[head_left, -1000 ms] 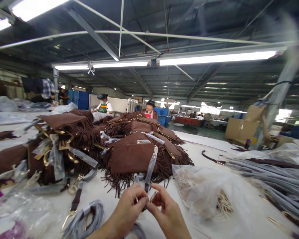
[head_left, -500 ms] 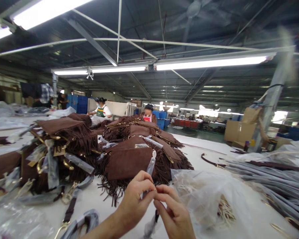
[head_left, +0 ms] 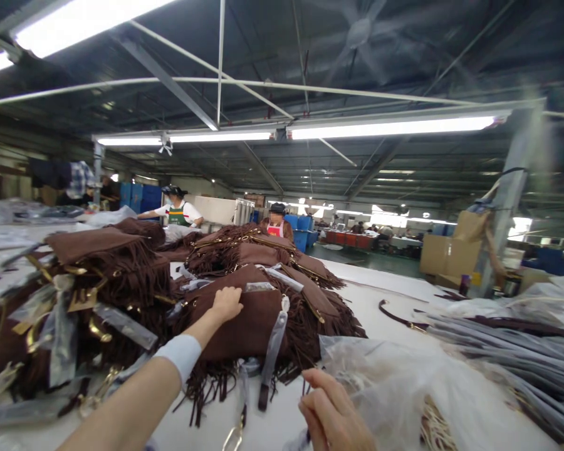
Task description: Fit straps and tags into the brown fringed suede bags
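Left hand (head_left: 227,304) on a brown fringed bag (head_left: 261,322), mid-frame, on a white table (head_left: 373,299).
Its fingers bunch narrowly on the bag; whether they grip, I cannot tell. The right hand (head_left: 333,413), lower centre, has curled fingers, their hold unclear. Bare tabletop runs from right of the bag pile (head_left: 258,254) to the table's far edge, between the pile and the plastic-wrapped straps (head_left: 502,344) at right; a clear plastic bag (head_left: 395,376) crowds the right hand.

Leather-goods workshop — piled fringed bags (head_left: 249,313), tube lights (head_left: 395,128).
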`<act>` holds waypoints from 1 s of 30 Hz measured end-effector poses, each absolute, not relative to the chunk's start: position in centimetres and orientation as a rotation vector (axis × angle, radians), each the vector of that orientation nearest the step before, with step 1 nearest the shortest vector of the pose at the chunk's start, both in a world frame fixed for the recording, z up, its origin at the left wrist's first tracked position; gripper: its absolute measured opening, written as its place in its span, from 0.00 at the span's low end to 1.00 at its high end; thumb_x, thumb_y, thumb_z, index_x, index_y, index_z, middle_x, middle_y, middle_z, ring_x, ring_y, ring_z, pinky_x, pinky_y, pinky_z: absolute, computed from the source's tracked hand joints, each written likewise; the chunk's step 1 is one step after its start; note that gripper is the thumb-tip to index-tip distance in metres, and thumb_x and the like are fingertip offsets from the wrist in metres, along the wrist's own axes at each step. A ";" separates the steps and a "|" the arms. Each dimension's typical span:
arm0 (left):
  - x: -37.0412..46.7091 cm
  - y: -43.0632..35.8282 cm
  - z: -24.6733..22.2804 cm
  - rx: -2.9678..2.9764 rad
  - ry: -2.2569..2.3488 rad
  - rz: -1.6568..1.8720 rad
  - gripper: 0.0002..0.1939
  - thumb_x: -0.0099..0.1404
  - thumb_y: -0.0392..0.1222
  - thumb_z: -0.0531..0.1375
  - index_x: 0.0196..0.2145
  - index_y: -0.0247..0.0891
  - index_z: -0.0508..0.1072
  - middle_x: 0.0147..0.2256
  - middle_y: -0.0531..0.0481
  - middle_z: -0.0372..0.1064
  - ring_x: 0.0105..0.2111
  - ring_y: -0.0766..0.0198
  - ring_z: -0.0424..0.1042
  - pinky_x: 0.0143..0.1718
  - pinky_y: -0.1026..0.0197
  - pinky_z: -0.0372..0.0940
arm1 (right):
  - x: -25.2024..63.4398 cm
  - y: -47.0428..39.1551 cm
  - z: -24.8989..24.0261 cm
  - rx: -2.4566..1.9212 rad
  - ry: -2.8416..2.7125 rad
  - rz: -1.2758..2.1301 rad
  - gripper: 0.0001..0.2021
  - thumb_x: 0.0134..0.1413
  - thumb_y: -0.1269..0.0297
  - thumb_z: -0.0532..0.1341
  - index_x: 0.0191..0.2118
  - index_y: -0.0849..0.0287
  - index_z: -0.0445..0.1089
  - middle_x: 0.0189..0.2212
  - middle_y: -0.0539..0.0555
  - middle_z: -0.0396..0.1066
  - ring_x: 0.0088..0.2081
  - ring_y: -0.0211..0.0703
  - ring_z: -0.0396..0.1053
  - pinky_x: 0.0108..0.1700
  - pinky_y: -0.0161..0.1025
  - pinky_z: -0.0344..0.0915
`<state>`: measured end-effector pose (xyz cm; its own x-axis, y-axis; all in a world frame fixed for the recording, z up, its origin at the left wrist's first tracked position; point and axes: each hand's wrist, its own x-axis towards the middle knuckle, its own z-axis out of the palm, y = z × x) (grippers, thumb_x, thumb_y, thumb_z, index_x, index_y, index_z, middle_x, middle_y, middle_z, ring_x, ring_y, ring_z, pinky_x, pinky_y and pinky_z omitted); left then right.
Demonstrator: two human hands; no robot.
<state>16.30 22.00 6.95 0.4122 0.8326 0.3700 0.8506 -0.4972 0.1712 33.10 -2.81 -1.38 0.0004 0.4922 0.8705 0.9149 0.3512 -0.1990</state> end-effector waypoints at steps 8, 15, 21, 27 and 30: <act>15.6 18.4 5.3 -2.572 -1.156 -0.636 0.10 0.66 0.30 0.52 0.37 0.37 0.73 0.41 0.43 0.67 0.44 0.55 0.65 0.45 0.54 0.59 | 34.4 -3.2 0.0 -1.317 -1.567 -0.233 0.15 0.66 0.60 0.50 0.27 0.54 0.63 0.39 0.55 0.73 0.36 0.42 0.73 0.36 0.33 0.69; 13.5 11.9 8.3 -2.498 -0.632 -0.995 0.13 0.70 0.34 0.50 0.31 0.37 0.71 0.37 0.46 0.65 0.37 0.58 0.61 0.39 0.56 0.56 | 35.7 -5.1 3.4 -1.415 -1.647 -0.289 0.14 0.64 0.64 0.52 0.26 0.54 0.64 0.57 0.62 0.64 0.58 0.53 0.64 0.46 0.42 0.69; 13.8 7.9 8.9 -2.570 -0.493 -1.128 0.10 0.69 0.34 0.52 0.30 0.37 0.68 0.35 0.47 0.66 0.36 0.58 0.61 0.38 0.56 0.57 | 35.5 -5.9 4.2 -1.423 -1.774 -0.329 0.10 0.63 0.67 0.52 0.30 0.54 0.67 0.50 0.59 0.68 0.45 0.46 0.73 0.42 0.38 0.71; 14.4 5.5 8.4 -2.994 -0.535 -1.068 0.28 0.63 0.37 0.60 0.60 0.42 0.58 0.51 0.46 0.64 0.48 0.56 0.64 0.50 0.54 0.60 | 35.9 -6.0 3.0 -1.417 -1.795 -0.430 0.10 0.63 0.69 0.52 0.36 0.53 0.69 0.46 0.56 0.70 0.36 0.42 0.73 0.37 0.34 0.71; 15.0 4.5 9.0 -3.051 -0.447 -0.994 0.21 0.68 0.41 0.58 0.57 0.42 0.63 0.44 0.48 0.67 0.43 0.60 0.67 0.45 0.59 0.61 | 35.7 -5.9 2.7 -1.434 -1.799 -0.461 0.11 0.65 0.68 0.50 0.39 0.53 0.69 0.47 0.57 0.70 0.36 0.42 0.73 0.37 0.34 0.71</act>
<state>15.01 4.51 9.03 0.7744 0.2892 0.5627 0.2289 -0.9572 0.1769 35.72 -5.90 2.71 -0.0652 0.6565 0.7515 0.9370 0.2992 -0.1801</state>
